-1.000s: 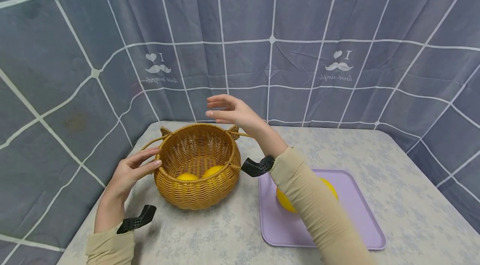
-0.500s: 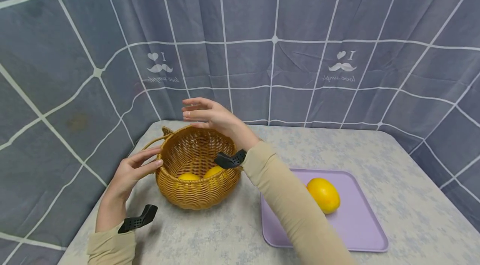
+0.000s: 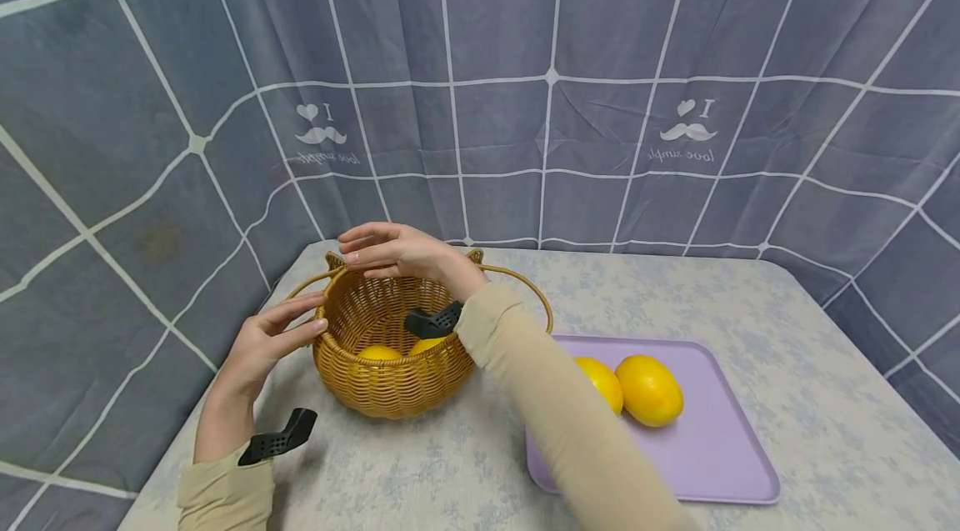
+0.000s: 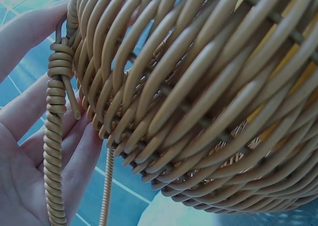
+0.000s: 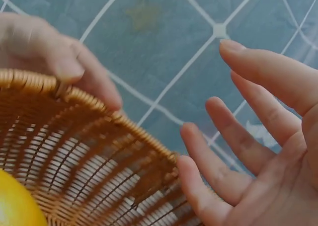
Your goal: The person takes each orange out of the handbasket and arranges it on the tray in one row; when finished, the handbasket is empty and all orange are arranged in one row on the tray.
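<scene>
A brown wicker basket (image 3: 393,393) with two side handles stands on the table at left. Inside it lie two yellow lemon-like fruits, one at left (image 3: 379,353) and one at right (image 3: 425,345), partly hidden. My left hand (image 3: 251,356) rests against the basket's left rim, its fairly straight fingers outside, behind the wrapped handle (image 4: 53,151) in the left wrist view. Over the basket's back rim hovers my right hand (image 3: 405,252). The right wrist view shows that hand's spread, slightly bent fingers holding nothing, close beside the rim (image 5: 144,136).
Right of the basket lies a lilac tray (image 3: 720,464) bearing two more yellow fruits, a whole one (image 3: 648,391) and one (image 3: 602,381) partly covered by my right sleeve (image 3: 570,423). A grey-blue checked curtain (image 3: 495,131) hangs behind and beside the table.
My right hand has moved left and slightly down, from above the basket's right ear to its back rim. The sleeve has uncovered more of the tray fruits. My left hand stays in place.
</scene>
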Demonstrator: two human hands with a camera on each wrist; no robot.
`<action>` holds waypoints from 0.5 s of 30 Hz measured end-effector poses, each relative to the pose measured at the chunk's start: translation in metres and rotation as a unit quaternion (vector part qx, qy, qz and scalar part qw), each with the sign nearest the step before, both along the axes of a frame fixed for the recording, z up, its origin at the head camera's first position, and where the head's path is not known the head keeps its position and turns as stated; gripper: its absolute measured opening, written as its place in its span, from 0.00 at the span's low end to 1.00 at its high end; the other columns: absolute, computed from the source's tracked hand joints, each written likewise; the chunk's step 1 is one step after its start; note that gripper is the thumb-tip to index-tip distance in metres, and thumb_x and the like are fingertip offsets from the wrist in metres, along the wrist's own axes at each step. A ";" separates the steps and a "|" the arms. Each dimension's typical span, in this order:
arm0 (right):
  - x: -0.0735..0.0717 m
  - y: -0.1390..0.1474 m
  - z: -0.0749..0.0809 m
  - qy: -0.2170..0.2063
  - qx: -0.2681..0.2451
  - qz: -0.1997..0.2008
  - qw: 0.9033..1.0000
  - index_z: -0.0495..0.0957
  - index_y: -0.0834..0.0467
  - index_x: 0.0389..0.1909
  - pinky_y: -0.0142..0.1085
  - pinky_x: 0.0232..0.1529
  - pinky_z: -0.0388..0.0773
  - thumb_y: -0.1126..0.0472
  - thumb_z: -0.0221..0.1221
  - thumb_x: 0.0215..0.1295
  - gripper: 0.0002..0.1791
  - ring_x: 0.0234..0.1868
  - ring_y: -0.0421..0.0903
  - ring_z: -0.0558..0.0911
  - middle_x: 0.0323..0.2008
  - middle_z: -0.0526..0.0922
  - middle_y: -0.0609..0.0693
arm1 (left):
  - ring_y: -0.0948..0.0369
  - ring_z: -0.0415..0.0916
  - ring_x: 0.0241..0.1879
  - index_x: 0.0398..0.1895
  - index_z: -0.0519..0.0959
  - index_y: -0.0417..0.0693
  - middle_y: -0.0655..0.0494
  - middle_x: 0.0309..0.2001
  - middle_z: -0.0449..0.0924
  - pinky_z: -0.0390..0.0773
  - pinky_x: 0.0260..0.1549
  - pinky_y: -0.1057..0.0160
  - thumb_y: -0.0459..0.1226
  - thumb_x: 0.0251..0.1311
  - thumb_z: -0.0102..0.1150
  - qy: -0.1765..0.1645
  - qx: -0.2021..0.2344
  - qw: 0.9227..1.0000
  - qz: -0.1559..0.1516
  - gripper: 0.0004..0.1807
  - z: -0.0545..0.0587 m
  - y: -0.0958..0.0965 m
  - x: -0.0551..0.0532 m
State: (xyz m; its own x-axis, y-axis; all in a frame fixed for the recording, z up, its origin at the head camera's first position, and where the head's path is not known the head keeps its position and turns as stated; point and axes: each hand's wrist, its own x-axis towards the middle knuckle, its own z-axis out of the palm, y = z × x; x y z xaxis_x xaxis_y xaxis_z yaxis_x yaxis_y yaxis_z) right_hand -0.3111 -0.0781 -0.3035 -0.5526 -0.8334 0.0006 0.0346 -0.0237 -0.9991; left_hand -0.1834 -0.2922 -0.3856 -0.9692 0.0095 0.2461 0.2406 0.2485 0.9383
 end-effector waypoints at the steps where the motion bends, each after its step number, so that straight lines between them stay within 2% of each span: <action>1: -0.001 -0.001 -0.003 0.001 0.006 0.003 1.000 0.66 0.63 0.63 0.42 0.56 0.71 0.69 0.54 0.67 0.24 0.55 0.49 0.76 0.62 0.68 0.60 | 0.73 0.63 0.55 0.61 0.72 0.40 0.71 0.51 0.74 0.75 0.41 0.73 0.35 0.61 0.61 0.001 0.000 1.000 0.000 0.24 0.000 0.000 0.000; 4: -0.003 -0.004 -0.013 -0.009 0.017 0.010 1.000 0.66 0.63 0.64 0.44 0.58 0.70 0.69 0.54 0.67 0.24 0.53 0.47 0.77 0.61 0.70 0.59 | 0.72 0.63 0.55 0.61 0.72 0.39 0.71 0.51 0.74 0.75 0.41 0.73 0.35 0.61 0.61 0.003 0.002 1.000 0.000 0.24 -0.001 -0.001 0.000; 9: -0.006 -0.004 -0.026 -0.026 0.049 0.017 0.998 0.69 0.62 0.62 0.47 0.61 0.66 0.68 0.55 0.66 0.23 0.49 0.42 0.78 0.54 0.76 0.52 | 0.73 0.64 0.55 0.61 0.72 0.39 0.72 0.51 0.74 0.75 0.41 0.73 0.35 0.60 0.61 0.004 0.000 1.000 -0.001 0.25 -0.001 -0.001 0.000; 11: -0.007 -0.003 -0.029 -0.018 0.056 0.025 0.998 0.70 0.62 0.61 0.50 0.62 0.63 0.68 0.55 0.66 0.22 0.49 0.41 0.77 0.54 0.76 0.51 | 0.73 0.63 0.55 0.61 0.72 0.39 0.72 0.51 0.74 0.75 0.41 0.73 0.35 0.61 0.61 0.003 -0.003 1.000 0.000 0.25 -0.001 -0.001 0.000; 15: -0.006 -0.003 -0.032 0.018 0.080 0.043 0.996 0.74 0.59 0.57 0.50 0.61 0.64 0.66 0.58 0.63 0.20 0.50 0.41 0.77 0.53 0.77 0.49 | 0.73 0.63 0.56 0.61 0.72 0.40 0.71 0.52 0.73 0.74 0.42 0.74 0.36 0.61 0.61 -0.002 -0.008 1.000 0.001 0.24 0.000 -0.001 -0.001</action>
State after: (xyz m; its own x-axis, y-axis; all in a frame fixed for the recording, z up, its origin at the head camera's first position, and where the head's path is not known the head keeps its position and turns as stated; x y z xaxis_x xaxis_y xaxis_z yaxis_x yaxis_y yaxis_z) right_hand -0.3174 -0.0811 -0.3355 -0.4816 -0.8686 -0.1168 -0.0069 0.1370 -0.9905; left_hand -0.1844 -0.2933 -0.3856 -0.9700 0.0104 0.2427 0.2368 0.2635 0.9351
